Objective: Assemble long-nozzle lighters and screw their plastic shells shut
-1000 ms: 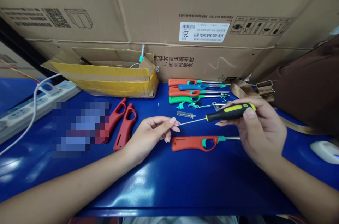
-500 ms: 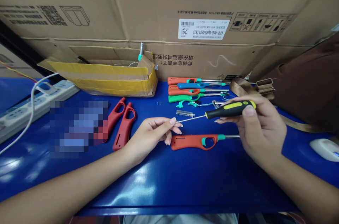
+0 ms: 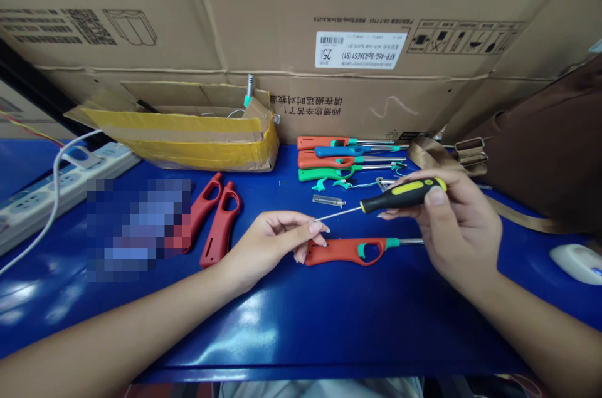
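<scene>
My right hand (image 3: 454, 222) is closed around the black and yellow handle of a screwdriver (image 3: 399, 195). Its thin shaft slants down to the left, where its tip meets the fingers of my left hand (image 3: 286, 235). Those fingers are pinched together at the tip; whether a small part is also between them cannot be made out. Just below, an orange gas lighter (image 3: 338, 252) with a green trigger and metal tube lies on the blue table (image 3: 291, 323). A small clear cartridge (image 3: 328, 200) rests beyond the shaft.
Several assembled lighters (image 3: 324, 160) lie by the cardboard wall (image 3: 282, 22). Red handle shells (image 3: 221, 225) are at left, before a yellow-taped box (image 3: 188, 147). A power strip (image 3: 70, 185) runs along the left. A brown strap (image 3: 522, 219) and a white mouse (image 3: 576, 263) are at right.
The screwdriver and my right hand have shifted slightly left. My left thumb has slid a little lower and right along the shaft tip. The lighters stay where they were.
</scene>
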`<action>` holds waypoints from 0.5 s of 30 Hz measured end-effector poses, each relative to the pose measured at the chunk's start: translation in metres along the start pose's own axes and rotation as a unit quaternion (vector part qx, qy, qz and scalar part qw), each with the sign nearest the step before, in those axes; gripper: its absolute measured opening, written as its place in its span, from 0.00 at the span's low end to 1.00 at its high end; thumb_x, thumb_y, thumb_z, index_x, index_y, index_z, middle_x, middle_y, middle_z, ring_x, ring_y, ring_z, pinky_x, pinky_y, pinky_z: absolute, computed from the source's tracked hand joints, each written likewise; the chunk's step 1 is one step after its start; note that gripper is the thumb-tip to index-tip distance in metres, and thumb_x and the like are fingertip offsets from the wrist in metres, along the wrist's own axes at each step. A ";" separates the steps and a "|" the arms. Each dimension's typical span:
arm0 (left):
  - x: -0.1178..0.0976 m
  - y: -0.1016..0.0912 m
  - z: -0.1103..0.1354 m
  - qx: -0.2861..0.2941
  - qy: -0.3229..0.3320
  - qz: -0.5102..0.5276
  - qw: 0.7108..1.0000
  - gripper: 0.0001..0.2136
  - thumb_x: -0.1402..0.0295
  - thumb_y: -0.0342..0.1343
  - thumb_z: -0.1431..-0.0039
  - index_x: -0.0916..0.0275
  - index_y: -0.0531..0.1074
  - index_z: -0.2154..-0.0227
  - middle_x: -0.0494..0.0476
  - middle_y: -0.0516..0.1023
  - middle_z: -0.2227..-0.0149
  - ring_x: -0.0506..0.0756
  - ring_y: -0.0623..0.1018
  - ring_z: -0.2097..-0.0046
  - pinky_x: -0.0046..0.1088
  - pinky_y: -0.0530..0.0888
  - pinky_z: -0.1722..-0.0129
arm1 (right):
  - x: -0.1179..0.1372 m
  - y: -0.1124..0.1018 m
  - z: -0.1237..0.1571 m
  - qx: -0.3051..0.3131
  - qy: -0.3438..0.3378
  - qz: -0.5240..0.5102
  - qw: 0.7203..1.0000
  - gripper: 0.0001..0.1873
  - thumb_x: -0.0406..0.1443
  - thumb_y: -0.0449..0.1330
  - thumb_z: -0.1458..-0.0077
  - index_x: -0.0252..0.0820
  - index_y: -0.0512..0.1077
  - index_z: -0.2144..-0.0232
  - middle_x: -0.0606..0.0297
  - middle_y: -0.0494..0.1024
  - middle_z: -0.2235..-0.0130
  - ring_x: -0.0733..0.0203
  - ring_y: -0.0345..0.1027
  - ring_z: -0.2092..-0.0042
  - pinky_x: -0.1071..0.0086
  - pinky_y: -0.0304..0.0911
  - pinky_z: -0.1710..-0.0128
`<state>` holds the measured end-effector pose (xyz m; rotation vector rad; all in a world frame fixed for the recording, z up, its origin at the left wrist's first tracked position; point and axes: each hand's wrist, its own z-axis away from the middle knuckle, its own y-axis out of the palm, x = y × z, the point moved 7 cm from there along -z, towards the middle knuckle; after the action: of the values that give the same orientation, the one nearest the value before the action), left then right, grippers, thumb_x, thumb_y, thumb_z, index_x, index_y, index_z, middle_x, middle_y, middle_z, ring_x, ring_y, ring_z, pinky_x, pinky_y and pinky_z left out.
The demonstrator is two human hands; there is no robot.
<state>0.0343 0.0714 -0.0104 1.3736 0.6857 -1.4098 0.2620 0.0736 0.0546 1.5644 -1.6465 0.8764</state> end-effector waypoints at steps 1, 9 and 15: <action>0.000 0.000 0.000 0.001 -0.001 0.000 1.000 0.11 0.59 0.69 0.44 0.62 0.84 0.66 0.56 0.84 0.68 0.45 0.70 0.77 0.24 0.67 0.73 | 0.001 0.000 0.000 0.000 -0.001 -0.001 1.000 0.09 0.38 0.59 0.34 0.48 0.77 0.54 0.63 0.80 0.59 0.59 0.79 0.68 0.64 0.82 0.70; -0.005 -0.005 -0.002 -0.029 0.000 0.053 0.998 0.12 0.58 0.69 0.45 0.62 0.85 0.65 0.57 0.85 0.67 0.44 0.68 0.78 0.23 0.65 0.74 | 0.010 -0.009 0.000 -0.058 -0.060 -0.019 0.996 0.09 0.36 0.59 0.34 0.48 0.78 0.55 0.63 0.80 0.60 0.58 0.80 0.66 0.65 0.82 0.71; -0.002 -0.006 -0.001 -0.048 -0.019 0.086 0.995 0.12 0.59 0.68 0.45 0.64 0.85 0.67 0.59 0.86 0.66 0.45 0.68 0.78 0.22 0.67 0.75 | 0.012 -0.002 0.007 -0.013 -0.069 0.018 0.997 0.10 0.36 0.60 0.36 0.48 0.77 0.52 0.60 0.81 0.56 0.54 0.81 0.57 0.63 0.83 0.68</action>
<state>0.0286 0.0748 -0.0099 1.2956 0.5888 -1.2467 0.2633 0.0616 0.0607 1.6134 -1.7793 0.7774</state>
